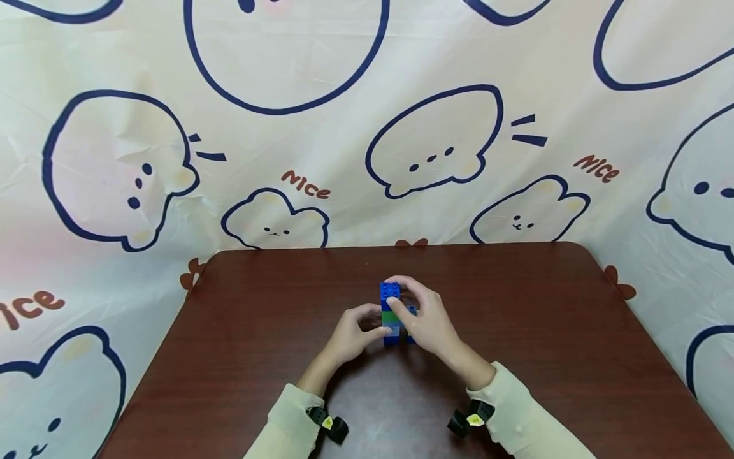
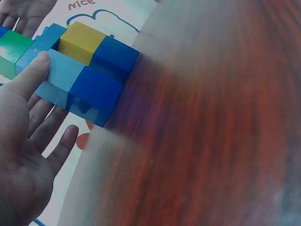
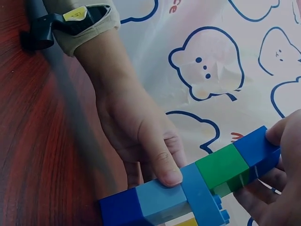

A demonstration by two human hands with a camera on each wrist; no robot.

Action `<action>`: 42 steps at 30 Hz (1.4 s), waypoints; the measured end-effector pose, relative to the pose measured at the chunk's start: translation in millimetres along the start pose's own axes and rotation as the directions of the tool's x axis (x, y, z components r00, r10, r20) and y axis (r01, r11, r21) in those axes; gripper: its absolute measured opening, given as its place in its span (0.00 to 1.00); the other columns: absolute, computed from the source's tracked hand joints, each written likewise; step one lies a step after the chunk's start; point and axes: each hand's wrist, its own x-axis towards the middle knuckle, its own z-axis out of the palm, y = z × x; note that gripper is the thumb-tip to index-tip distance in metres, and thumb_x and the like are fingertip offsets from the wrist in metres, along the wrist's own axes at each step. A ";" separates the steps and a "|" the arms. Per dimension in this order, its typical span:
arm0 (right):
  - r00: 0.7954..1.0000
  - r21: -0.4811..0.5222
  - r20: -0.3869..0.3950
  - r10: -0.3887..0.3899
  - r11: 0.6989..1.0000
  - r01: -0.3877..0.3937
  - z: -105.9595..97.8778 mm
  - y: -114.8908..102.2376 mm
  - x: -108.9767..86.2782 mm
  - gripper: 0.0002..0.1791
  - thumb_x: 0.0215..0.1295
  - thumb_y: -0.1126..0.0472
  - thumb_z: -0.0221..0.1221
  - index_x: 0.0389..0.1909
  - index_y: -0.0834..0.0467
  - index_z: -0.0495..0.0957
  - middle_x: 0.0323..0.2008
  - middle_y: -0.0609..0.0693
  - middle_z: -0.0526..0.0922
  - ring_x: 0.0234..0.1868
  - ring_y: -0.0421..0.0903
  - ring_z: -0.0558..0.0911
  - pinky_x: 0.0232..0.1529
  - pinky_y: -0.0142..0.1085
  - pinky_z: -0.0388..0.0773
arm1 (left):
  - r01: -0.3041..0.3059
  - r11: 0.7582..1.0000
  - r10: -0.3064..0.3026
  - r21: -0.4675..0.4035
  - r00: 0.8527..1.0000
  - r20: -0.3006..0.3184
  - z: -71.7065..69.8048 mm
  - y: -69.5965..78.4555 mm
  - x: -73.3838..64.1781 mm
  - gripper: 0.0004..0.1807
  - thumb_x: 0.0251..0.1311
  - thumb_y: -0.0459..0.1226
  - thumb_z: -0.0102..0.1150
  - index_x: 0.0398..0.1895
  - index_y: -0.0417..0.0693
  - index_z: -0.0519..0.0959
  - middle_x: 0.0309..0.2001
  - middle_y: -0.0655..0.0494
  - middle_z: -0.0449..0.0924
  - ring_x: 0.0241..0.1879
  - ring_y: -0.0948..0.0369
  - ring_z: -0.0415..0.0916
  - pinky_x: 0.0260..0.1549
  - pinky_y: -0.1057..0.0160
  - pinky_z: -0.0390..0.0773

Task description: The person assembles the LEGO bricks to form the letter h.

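Observation:
A tower of toy building bricks (image 1: 390,317) stands upright on the table between both hands. Its top brick is dark blue with studs, and a green brick (image 3: 222,170) comes below it. Beneath the green lies a wider blue brick (image 3: 200,190), which bridges two legs. One leg has a light blue brick (image 2: 66,70) over a dark blue one; the other has a yellow brick (image 2: 82,41) over dark blue. My left hand (image 1: 351,336) holds the light blue part, thumb in front. My right hand (image 1: 431,319) pinches the top dark blue brick (image 3: 257,145).
The brown wooden table (image 1: 275,287) reaches to a pale cloth backdrop (image 1: 344,140) with cartoon outlines. A black wrist camera (image 1: 329,424) sits on the left cuff and another wrist camera (image 1: 470,417) on the right.

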 end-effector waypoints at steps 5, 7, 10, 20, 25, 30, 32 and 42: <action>0.997 -0.024 -0.017 -0.070 0.997 0.069 3.7 5.9 -1.1 0.19 0.75 0.57 0.60 0.63 0.55 0.77 0.55 0.53 0.83 0.53 0.52 0.82 0.53 0.51 0.82 | -0.005 1.000 0.005 -0.004 1.000 -0.003 0.1 -1.3 -0.6 0.16 0.62 0.34 0.70 0.53 0.41 0.82 0.46 0.49 0.86 0.46 0.53 0.85 0.48 0.56 0.84; 0.995 -0.037 -0.022 -0.101 0.994 0.101 4.3 8.9 -1.3 0.20 0.75 0.58 0.60 0.65 0.55 0.76 0.57 0.53 0.83 0.54 0.52 0.82 0.53 0.50 0.82 | -0.002 1.000 0.002 -0.008 1.000 -0.004 0.3 -1.5 -0.5 0.16 0.62 0.33 0.70 0.53 0.41 0.82 0.46 0.49 0.86 0.46 0.54 0.85 0.48 0.57 0.84; 0.993 -0.045 -0.019 -0.118 0.992 0.117 3.0 10.8 -1.6 0.21 0.74 0.59 0.60 0.66 0.53 0.76 0.58 0.53 0.82 0.56 0.51 0.82 0.53 0.48 0.82 | 0.006 1.000 -0.006 -0.009 1.000 -0.005 0.8 -1.1 -0.2 0.17 0.62 0.32 0.70 0.54 0.40 0.82 0.46 0.48 0.86 0.46 0.53 0.85 0.48 0.56 0.83; 0.994 -0.060 0.056 -0.094 0.993 0.097 -9.9 11.3 -3.4 0.26 0.73 0.60 0.62 0.70 0.52 0.73 0.61 0.52 0.80 0.58 0.50 0.79 0.57 0.52 0.79 | 0.007 0.999 -0.007 0.035 1.000 0.001 -2.9 29.8 -4.9 0.16 0.62 0.29 0.69 0.52 0.33 0.81 0.45 0.42 0.86 0.46 0.48 0.85 0.48 0.52 0.84; 0.997 -0.067 0.062 -0.051 0.996 0.055 -13.4 20.5 -7.8 0.27 0.72 0.58 0.64 0.70 0.54 0.72 0.61 0.53 0.79 0.60 0.52 0.79 0.57 0.54 0.79 | 0.004 0.999 -0.003 0.036 1.000 -0.003 -1.9 17.1 -3.5 0.16 0.62 0.33 0.71 0.52 0.38 0.82 0.45 0.48 0.86 0.45 0.53 0.85 0.46 0.57 0.84; 0.999 -0.090 0.046 -0.024 0.996 0.028 -21.9 26.8 -12.6 0.25 0.71 0.55 0.64 0.67 0.50 0.74 0.60 0.49 0.80 0.60 0.52 0.78 0.58 0.54 0.78 | -0.007 1.000 0.007 0.028 1.000 0.001 0.0 -1.1 -0.3 0.17 0.62 0.37 0.71 0.52 0.42 0.83 0.45 0.51 0.86 0.45 0.57 0.85 0.46 0.60 0.84; 0.999 -0.106 0.034 -0.033 0.994 0.036 -25.6 30.5 -14.7 0.24 0.71 0.56 0.65 0.66 0.51 0.75 0.59 0.49 0.81 0.60 0.53 0.78 0.58 0.56 0.77 | -0.001 1.000 0.001 0.027 1.000 0.001 0.1 -1.2 -0.5 0.16 0.62 0.37 0.71 0.52 0.43 0.83 0.45 0.52 0.87 0.45 0.57 0.85 0.46 0.60 0.84; 1.000 -0.153 -0.021 -0.008 0.988 0.004 -42.0 47.9 -27.6 0.21 0.69 0.57 0.66 0.61 0.56 0.78 0.57 0.50 0.83 0.60 0.52 0.79 0.59 0.60 0.75 | 0.043 0.998 -0.043 0.038 0.999 0.005 0.7 0.3 -0.6 0.17 0.62 0.37 0.71 0.53 0.43 0.83 0.45 0.53 0.87 0.44 0.59 0.84 0.46 0.63 0.83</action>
